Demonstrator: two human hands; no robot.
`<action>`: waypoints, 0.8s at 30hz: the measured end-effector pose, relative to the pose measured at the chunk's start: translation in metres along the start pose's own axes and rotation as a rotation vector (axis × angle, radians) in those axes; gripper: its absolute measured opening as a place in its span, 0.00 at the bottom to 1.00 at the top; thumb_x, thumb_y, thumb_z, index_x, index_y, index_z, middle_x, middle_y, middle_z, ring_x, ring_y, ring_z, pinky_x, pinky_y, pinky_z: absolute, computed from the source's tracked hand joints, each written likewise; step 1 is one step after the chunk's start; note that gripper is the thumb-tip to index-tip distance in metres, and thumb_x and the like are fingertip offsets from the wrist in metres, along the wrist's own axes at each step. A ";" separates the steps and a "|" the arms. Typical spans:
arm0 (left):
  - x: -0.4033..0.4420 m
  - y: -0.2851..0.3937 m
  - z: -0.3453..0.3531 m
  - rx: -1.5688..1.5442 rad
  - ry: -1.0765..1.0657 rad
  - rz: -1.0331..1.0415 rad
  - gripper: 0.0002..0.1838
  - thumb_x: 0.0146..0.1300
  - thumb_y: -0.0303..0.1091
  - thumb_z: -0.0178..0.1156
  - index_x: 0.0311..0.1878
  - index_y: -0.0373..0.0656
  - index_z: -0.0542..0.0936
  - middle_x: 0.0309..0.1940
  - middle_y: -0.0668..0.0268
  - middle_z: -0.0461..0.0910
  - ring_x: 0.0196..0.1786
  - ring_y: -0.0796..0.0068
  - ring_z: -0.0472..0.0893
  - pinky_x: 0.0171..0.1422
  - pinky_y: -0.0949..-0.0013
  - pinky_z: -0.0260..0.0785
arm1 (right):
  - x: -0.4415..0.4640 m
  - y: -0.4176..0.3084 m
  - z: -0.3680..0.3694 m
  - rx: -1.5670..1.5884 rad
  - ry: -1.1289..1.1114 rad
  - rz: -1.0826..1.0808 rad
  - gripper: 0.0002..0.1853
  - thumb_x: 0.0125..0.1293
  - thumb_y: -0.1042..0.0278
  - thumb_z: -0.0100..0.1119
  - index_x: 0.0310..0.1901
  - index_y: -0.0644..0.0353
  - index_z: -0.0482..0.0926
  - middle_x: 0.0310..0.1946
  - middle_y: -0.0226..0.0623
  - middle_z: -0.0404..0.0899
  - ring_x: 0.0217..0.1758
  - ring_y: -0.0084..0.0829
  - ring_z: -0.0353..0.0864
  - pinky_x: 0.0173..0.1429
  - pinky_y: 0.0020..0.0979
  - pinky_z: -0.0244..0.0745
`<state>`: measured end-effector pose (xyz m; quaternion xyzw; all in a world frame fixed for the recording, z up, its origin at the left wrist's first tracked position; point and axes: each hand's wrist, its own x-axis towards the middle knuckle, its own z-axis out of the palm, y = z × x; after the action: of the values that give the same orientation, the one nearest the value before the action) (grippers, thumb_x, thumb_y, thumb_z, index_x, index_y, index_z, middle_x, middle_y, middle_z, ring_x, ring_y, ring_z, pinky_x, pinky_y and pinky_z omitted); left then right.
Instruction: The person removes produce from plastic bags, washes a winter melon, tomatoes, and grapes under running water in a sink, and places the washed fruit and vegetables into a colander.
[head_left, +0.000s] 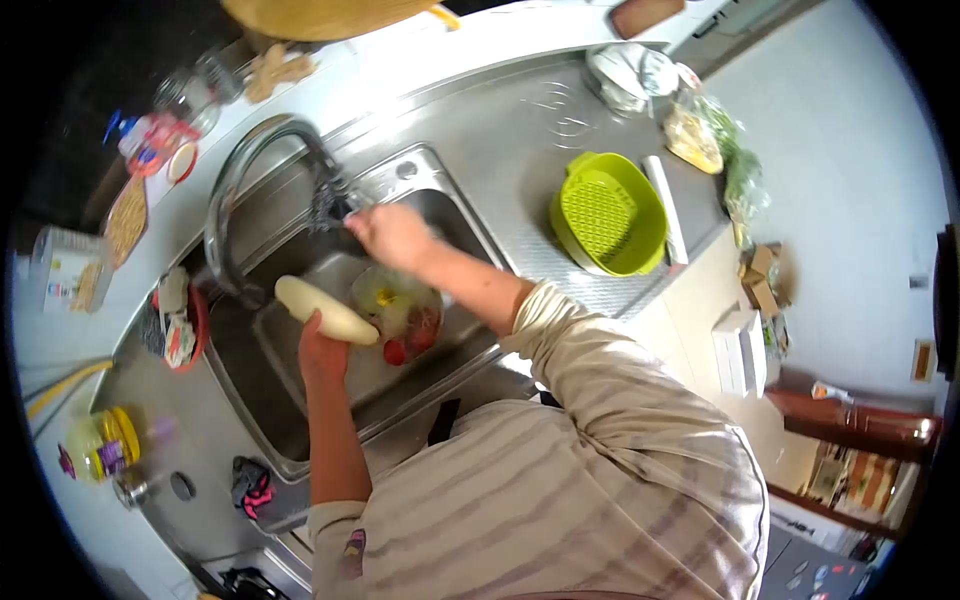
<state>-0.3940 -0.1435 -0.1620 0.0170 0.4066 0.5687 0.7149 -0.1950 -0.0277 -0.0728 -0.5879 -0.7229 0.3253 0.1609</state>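
Observation:
My left hand (325,350) is wrapped around a long, pale, smooth vegetable (325,310), possibly a white radish, held tilted over the sink (285,350). My right hand (395,235) is closed, with its fingertips beside the outlet of the curved metal faucet (225,190). Blur hides what is in its fingers, if anything. Below both hands in the basin lies a clear bowl or bag (400,300) with yellow and red pieces in it; which of the two it is I cannot tell. A red round item (394,352) shows near its lower edge.
Right of the sink, a green strainer basket (610,215) stands on the steel counter beside a white roll (665,210). Bagged vegetables (695,135) lie at the counter's far right edge. On the left are a red bowl (200,320), a yellow-labelled bottle (105,445) and glass jars (188,98).

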 end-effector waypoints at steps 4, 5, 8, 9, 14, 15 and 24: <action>-0.007 -0.026 0.022 0.040 -0.131 0.115 0.27 0.67 0.36 0.49 0.66 0.43 0.56 0.62 0.58 0.63 0.64 0.58 0.64 0.66 0.48 0.60 | -0.065 -0.006 0.032 -0.032 -0.146 -0.361 0.32 0.56 0.55 0.58 0.61 0.61 0.63 0.54 0.55 0.69 0.50 0.49 0.75 0.51 0.40 0.74; -0.008 -0.031 0.024 -0.023 -0.263 0.118 0.27 0.68 0.37 0.48 0.68 0.46 0.55 0.63 0.60 0.61 0.66 0.59 0.62 0.66 0.47 0.59 | -0.072 -0.006 0.031 -0.028 -0.138 -0.355 0.32 0.56 0.55 0.58 0.61 0.61 0.63 0.54 0.55 0.69 0.50 0.49 0.75 0.51 0.40 0.74; -0.036 -0.034 0.071 -0.059 -0.285 -0.084 0.28 0.69 0.39 0.46 0.70 0.50 0.52 0.69 0.64 0.53 0.69 0.62 0.57 0.67 0.48 0.56 | -0.085 0.005 0.006 0.104 -0.139 -0.144 0.46 0.47 0.60 0.65 0.66 0.60 0.51 0.53 0.55 0.66 0.54 0.52 0.72 0.54 0.44 0.71; -0.046 -0.034 0.080 0.200 -0.315 -0.048 0.26 0.71 0.42 0.42 0.69 0.48 0.54 0.70 0.67 0.52 0.69 0.64 0.57 0.65 0.53 0.58 | -0.089 0.014 -0.013 0.158 -0.141 -0.127 0.46 0.46 0.61 0.65 0.66 0.61 0.52 0.53 0.55 0.66 0.54 0.52 0.72 0.55 0.43 0.71; 0.003 -0.036 -0.002 0.807 -0.190 0.083 0.23 0.64 0.33 0.51 0.63 0.46 0.65 0.62 0.64 0.66 0.63 0.68 0.65 0.59 0.68 0.62 | -0.142 0.089 -0.093 0.422 0.247 -0.045 0.40 0.48 0.66 0.62 0.64 0.65 0.57 0.55 0.51 0.69 0.56 0.38 0.72 0.61 0.32 0.66; 0.019 -0.037 -0.030 0.886 -0.060 0.106 0.23 0.62 0.31 0.53 0.61 0.45 0.68 0.58 0.63 0.70 0.61 0.68 0.69 0.59 0.69 0.63 | -0.154 0.111 -0.103 0.453 0.338 0.052 0.38 0.49 0.67 0.61 0.63 0.66 0.58 0.54 0.49 0.70 0.56 0.36 0.72 0.61 0.31 0.65; 0.032 -0.058 -0.079 1.518 0.211 0.026 0.28 0.57 0.30 0.57 0.63 0.41 0.66 0.59 0.57 0.69 0.61 0.61 0.70 0.61 0.64 0.63 | -0.193 0.238 -0.155 0.394 0.589 0.505 0.35 0.51 0.62 0.60 0.58 0.73 0.64 0.48 0.50 0.75 0.50 0.36 0.76 0.55 0.30 0.69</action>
<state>-0.3946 -0.1722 -0.2605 0.4535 0.7516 0.1404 0.4579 0.1269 -0.1451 -0.0868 -0.7720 -0.4038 0.3045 0.3850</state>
